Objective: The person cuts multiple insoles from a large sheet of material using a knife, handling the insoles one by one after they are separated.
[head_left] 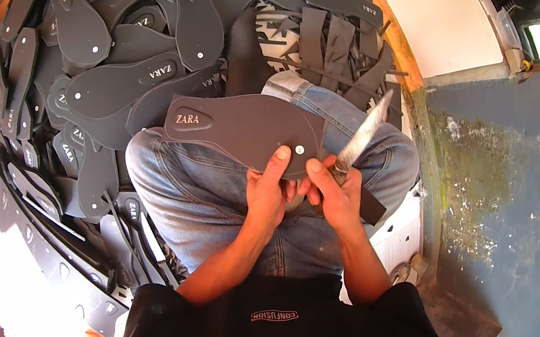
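Gripped by the left hand (267, 194) is a dark grey sandal sole (242, 133), pinched at its rounded near end with the thumb pressed on top beside a small pale dot. Closed around the handle of a knife (366, 137) is the right hand (338, 192), just beside the left grip and touching it at the thumbs. From that grip the bright blade is angled up and away to the right, past the sole's edge. Beneath both grips the person's jeans-clad knees (194, 189) are seen. Beyond the held sole, a large heap of similar soles (113, 59) and cut dark strips (327, 43) is spread over the floor.
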Available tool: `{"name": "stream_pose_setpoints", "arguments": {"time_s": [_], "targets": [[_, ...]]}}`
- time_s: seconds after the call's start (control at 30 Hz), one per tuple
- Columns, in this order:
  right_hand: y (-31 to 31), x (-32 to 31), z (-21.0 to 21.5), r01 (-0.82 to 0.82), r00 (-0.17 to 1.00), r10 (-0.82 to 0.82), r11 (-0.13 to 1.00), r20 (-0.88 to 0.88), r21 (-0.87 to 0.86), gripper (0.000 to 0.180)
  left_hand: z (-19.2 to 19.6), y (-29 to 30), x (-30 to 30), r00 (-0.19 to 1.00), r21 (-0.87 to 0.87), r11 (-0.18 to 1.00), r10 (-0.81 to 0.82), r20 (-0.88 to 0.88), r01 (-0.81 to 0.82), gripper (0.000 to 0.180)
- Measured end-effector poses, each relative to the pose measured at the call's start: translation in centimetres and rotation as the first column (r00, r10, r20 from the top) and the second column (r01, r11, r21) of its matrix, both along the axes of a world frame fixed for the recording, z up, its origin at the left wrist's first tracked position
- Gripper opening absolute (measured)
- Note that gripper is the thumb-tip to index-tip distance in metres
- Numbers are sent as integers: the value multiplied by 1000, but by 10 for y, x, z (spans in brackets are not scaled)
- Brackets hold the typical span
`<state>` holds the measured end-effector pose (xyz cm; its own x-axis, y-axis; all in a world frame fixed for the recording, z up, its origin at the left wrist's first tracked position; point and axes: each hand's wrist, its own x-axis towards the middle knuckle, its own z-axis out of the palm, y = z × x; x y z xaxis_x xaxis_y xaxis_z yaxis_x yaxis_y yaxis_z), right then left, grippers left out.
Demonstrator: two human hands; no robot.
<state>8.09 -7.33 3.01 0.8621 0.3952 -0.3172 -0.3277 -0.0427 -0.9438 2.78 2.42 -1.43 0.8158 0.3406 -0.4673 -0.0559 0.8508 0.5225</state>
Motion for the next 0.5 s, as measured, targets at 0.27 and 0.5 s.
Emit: {"name": "stream_pose_setpoints", "arguments": {"time_s": [0.27, 0.5], "targets": [[-69, -16, -8, 8, 899, 326, 653, 291, -757, 40, 25, -21, -4, 986, -61, 995, 64, -152, -74, 25], [-66, -34, -17, -13, 918, 328, 582, 221, -813, 31, 12, -17, -18, 998, -33, 999, 12, -60, -14, 25]]}}
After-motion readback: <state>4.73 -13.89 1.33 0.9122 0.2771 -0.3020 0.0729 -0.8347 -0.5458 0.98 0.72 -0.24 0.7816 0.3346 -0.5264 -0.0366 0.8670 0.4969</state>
